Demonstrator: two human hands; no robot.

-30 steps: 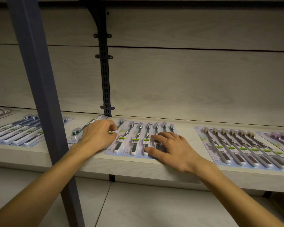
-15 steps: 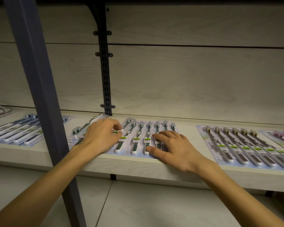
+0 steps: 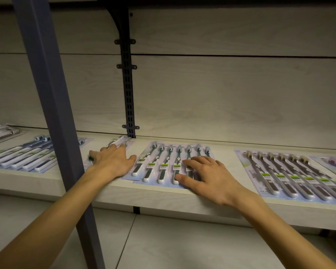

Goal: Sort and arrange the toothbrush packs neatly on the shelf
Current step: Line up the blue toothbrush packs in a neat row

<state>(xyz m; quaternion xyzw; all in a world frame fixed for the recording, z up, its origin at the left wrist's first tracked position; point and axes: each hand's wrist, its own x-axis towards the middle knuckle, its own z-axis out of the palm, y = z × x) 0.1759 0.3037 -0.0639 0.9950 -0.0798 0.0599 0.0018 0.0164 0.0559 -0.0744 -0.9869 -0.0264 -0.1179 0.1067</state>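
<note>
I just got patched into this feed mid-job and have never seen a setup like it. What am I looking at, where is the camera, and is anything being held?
There is no machine here: these are a person's two bare arms, filmed by one camera worn on the head, looking down. Flat toothbrush packs lie in rows on a pale wooden shelf. The right hand rests with spread fingers on the middle pack. The left hand lies flat on a neighbouring tilted pack. Neither hand grips anything. A grey post stands in front.

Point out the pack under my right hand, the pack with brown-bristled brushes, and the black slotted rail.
green-label pack [image 3: 164,167], head view, a label.
brown-bristle pack [image 3: 283,176], head view, a handle.
slotted rail [image 3: 128,90], head view, mid-strip.
</note>
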